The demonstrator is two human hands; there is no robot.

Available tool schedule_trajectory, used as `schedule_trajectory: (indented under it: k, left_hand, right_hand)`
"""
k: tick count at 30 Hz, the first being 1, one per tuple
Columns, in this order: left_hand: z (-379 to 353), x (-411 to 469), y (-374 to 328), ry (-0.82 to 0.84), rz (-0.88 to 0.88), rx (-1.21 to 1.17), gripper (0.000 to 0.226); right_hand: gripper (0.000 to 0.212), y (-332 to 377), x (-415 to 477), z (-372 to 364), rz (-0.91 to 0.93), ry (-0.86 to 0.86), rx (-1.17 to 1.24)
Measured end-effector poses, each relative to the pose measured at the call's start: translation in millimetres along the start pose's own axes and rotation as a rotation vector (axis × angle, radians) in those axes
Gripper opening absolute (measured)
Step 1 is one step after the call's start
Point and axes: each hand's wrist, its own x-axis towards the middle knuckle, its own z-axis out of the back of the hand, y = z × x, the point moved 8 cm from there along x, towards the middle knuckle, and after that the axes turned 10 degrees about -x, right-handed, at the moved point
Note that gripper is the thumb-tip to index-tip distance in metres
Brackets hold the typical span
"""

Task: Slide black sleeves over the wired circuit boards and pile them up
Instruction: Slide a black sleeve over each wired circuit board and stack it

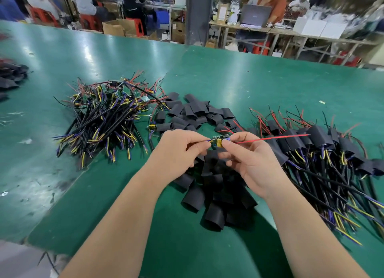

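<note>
At the centre of the frame, the left hand point(180, 146) and right hand point(247, 155) each pinch one end of a small green wired circuit board point(218, 142) between thumb and fingertips, above loose black tube sleeves point(214, 194). A heap of bare wired boards point(104, 115) lies at left centre, and a heap of sleeved boards point(322, 151) lies at the right.

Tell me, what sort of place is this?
Probably an electronics assembly workshop: a green worktable holds a heap of wired circuit boards and loose black sleeves, the left hand and right hand pinch one circuit board, and other people sit at cluttered benches behind.
</note>
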Motion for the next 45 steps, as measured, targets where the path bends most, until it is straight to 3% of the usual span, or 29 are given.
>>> schedule_trajectory:
  k: [2,4,6,10,14,17,20,24,28,30,32,36,45]
  left_hand:
    - [-1.7,-2.5,-11.7,-0.022,-0.132,0.268,0.025]
    - [-11.5,-2.4,-14.9,-0.003,-0.158,0.538,0.034]
    - [-16.7,-1.6,-13.1,-0.021,-0.140,0.651,0.025]
    - [-6.3,-3.8,-7.3,-0.097,-0.108,0.643,0.011]
    - [19.5,-5.2,0.6,-0.267,-0.100,0.553,0.011]
    - [35.1,-7.8,4.4,-0.425,-0.080,0.505,0.025]
    - [43.0,-7.9,14.6,-0.501,-0.003,0.521,0.024]
    - [51.2,-5.3,27.7,-0.577,0.114,0.523,0.019]
    - [54.4,-2.8,28.4,-0.643,0.084,0.532,0.022]
    - [54.3,-2.3,28.3,-0.658,0.062,0.538,0.024]
    - [53.7,-1.6,28.9,-0.657,0.057,0.538,0.026]
    - [53.9,-0.7,30.0,-0.653,0.054,0.525,0.025]
    - [58.1,-6.5,28.1,-0.659,0.036,0.504,0.025]
  right_hand:
    - [0.032,2.1,-1.0,-0.6,0.040,-0.017,-0.017]
    - [0.029,3.3,-2.1,0.9,0.081,-0.034,-0.052]
    - [0.015,4.4,-3.0,2.0,0.119,-0.026,-0.101]
    - [0.042,10.4,-2.3,-3.8,0.152,0.075,-0.255]
    - [0.041,29.3,21.1,-4.5,0.225,-0.019,-0.674]
    - [0.034,37.8,58.6,-16.3,0.273,-0.048,-1.054]
    - [0.038,35.8,105.1,-28.0,0.280,-0.089,-1.247]
    - [0.062,17.1,162.2,-45.0,0.110,-0.077,-1.348]
    - [0.112,-15.0,189.7,-72.2,-0.052,0.177,-1.481]
    - [0.120,-26.8,193.9,-75.9,-0.100,0.278,-1.523]
    - [0.105,-27.3,195.9,-75.8,-0.086,0.317,-1.527]
    - [0.046,-15.3,192.0,-79.0,0.080,0.255,-1.427]
    - [0.044,56.3,117.3,-49.9,0.392,0.015,-1.151]
